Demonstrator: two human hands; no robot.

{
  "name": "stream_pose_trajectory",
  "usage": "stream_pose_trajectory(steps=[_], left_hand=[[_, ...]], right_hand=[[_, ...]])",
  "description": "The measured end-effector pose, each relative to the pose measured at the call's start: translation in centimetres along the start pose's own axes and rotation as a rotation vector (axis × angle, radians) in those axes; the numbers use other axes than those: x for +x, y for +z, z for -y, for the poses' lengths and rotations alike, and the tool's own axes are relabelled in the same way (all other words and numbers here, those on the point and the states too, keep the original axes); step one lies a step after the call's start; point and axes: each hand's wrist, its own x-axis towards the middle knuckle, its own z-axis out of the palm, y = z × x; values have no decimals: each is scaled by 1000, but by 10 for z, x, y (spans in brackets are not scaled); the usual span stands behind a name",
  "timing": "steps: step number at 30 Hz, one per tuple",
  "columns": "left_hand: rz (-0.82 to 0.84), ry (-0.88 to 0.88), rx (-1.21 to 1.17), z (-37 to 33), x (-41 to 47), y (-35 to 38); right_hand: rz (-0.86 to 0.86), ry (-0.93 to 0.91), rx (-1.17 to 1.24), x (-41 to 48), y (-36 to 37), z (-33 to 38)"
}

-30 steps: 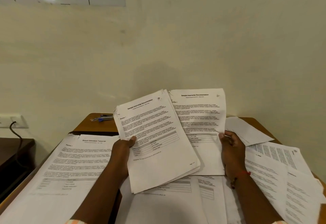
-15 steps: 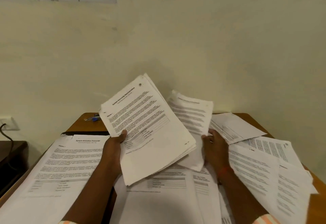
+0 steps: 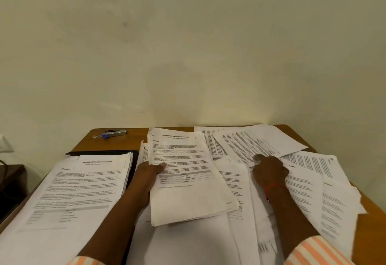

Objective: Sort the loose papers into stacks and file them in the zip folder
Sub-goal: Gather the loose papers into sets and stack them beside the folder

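Many light, limp sheets make the centre-frame stack slippery, so the left hand pinches its edge; whether the right hand grips is unclear

Thick internship stack held tilted at centre, transcript stack laid on black zip folder at left, loose printed sheets scattered overlapping at right.

Office or study, wooden desk, heaps of printed documents, plain wall
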Motion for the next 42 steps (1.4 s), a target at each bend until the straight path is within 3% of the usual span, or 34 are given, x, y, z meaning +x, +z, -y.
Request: stream_pose_trajectory(steps=[7,12,15,18,20,22,24,27,29,31,33,36,38,41,42], left_hand=[[-14,-34,7,-3,-2,-1],[-16,-32,1,-4,-4,1],[-15,-25,-18,-5,-7,1],[-2,5,-76,-8,-9,3],[-10,31,-113,-12,-10,3],[-53,82,-167,-15,-9,-1],[-114,129,-232,-17,-7,-7],[-240,205,-261,-20,-5,-15],[-309,253,-286,-23,-4,-17],[-373,293,-310,-26,-4,-18],[-404,328,-372,-29,-4,-20],[-320,294,-434,-26,-2,-16],[-205,232,-366,-20,-3,-7],[-36,164,-286,-12,-7,6],[-9,138,-250,-9,-7,8]], right_hand=[[-52,-73,-125,-1,2,1],[-169,-69,-37,1,7,-1],[-362,-127,29,2,3,6],[-680,-255,92,-6,-10,18],[-752,-394,142,-18,-16,30],[-637,-587,159,-31,-12,48],[-402,-758,102,-42,3,63],[-116,-873,192,-55,22,74],[-151,-836,224,-55,18,71],[-214,-654,111,-49,10,64],[-150,-455,-10,-45,3,57],[40,-471,-164,-51,12,57],[148,-576,-35,-56,23,62],[368,-578,528,-66,13,69],[323,-532,670,-64,4,65]])
